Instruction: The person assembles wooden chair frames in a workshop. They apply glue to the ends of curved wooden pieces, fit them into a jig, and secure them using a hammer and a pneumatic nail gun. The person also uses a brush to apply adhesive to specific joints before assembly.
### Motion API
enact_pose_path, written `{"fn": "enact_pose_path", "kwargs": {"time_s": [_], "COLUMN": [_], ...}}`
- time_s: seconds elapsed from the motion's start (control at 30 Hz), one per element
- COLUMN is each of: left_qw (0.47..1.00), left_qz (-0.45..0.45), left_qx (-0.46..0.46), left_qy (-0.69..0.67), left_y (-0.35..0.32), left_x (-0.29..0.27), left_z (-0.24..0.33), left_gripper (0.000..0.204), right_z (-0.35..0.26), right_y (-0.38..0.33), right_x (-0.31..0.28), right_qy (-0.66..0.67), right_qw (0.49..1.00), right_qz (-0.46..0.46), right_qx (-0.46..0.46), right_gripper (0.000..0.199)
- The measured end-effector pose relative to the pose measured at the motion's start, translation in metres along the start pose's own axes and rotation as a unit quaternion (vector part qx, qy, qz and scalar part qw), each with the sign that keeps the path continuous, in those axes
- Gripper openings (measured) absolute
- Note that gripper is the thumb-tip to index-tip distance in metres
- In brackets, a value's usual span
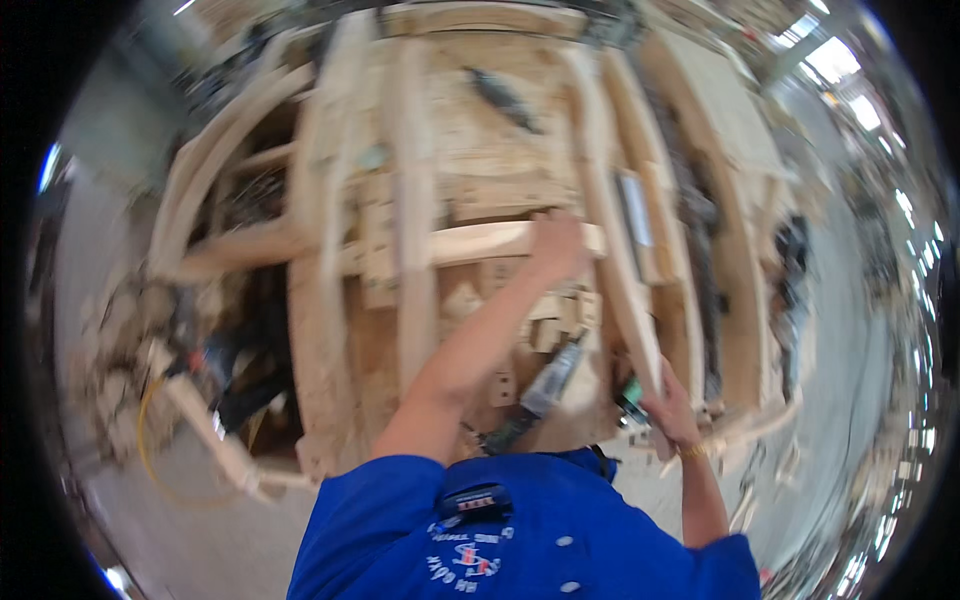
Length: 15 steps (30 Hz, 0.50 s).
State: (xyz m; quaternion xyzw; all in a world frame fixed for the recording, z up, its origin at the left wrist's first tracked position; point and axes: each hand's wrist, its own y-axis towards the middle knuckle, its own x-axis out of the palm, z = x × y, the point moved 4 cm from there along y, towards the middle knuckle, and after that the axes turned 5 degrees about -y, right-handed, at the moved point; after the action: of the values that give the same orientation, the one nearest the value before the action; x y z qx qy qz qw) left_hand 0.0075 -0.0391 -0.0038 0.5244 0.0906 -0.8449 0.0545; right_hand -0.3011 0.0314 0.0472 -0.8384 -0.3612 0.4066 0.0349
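Observation:
My left hand point(560, 245) reaches up across the bench and closes over a pale wooden crosspiece point(480, 243) near its right end. That end meets or nearly meets a long, slightly curved wooden leg point(612, 200); the blur hides whether they are joined. Low on the right, my right hand point(674, 408) is closed around the near end of the same leg. The crosspiece's left end reaches a second long wooden post point(415, 180). A green and dark object point(631, 400) lies just left of my right hand, its kind unclear.
Between my arms a grey and black handheld tool point(545, 385) lies on the wooden workbench point(500, 150), near small wood blocks point(555, 325). Another dark tool point(503, 100) rests farther back. Curved wooden frames point(225, 140) stand left; a yellow cable point(145, 430) hangs below them.

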Motion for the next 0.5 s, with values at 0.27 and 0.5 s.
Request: {"fn": "enact_pose_path", "kwargs": {"time_s": [0.27, 0.5], "left_qw": [0.988, 0.988], "left_qz": [0.079, 0.077], "left_qx": [-0.11, -0.097], "left_qy": [-0.077, -0.091], "left_y": [-0.037, -0.047], "left_x": [-0.046, -0.046], "left_z": [-0.088, -0.084], "left_gripper": [0.059, 0.055], "right_z": [0.025, 0.061], "right_y": [-0.024, -0.016], "right_x": [0.012, 0.014], "right_qy": [0.229, 0.283], "right_qw": [0.965, 0.936], "right_qz": [-0.042, -0.083], "right_qx": [0.124, 0.189], "right_gripper": [0.065, 0.069]}}
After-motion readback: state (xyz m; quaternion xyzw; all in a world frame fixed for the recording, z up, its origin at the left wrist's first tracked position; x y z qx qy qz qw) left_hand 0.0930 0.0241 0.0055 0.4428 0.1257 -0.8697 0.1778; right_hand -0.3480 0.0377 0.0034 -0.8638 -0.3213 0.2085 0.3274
